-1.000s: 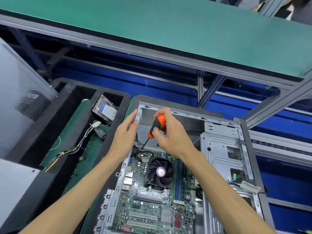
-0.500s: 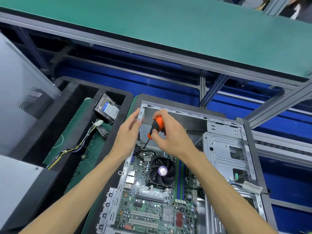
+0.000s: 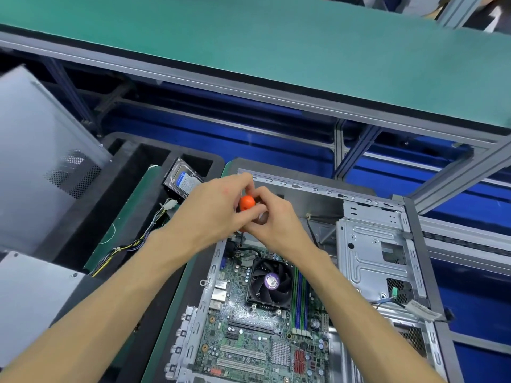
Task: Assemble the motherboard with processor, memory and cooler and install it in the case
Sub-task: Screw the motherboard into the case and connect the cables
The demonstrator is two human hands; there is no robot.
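A grey side panel [image 3: 41,167] leans at far left, beside a black foam tray [image 3: 132,172] holding a hard drive [image 3: 184,181] and loose cables [image 3: 132,241]. Over the open case [image 3: 414,261], the left hand [image 3: 213,214] and right hand [image 3: 273,219] both close around an orange-handled screwdriver [image 3: 247,203], its tip standing on the far left corner of the motherboard [image 3: 249,327]. The board lies inside the case, with the cooler fan [image 3: 271,281] and memory sticks [image 3: 300,299] mounted. A drive cage [image 3: 378,261] fills the case's right side.
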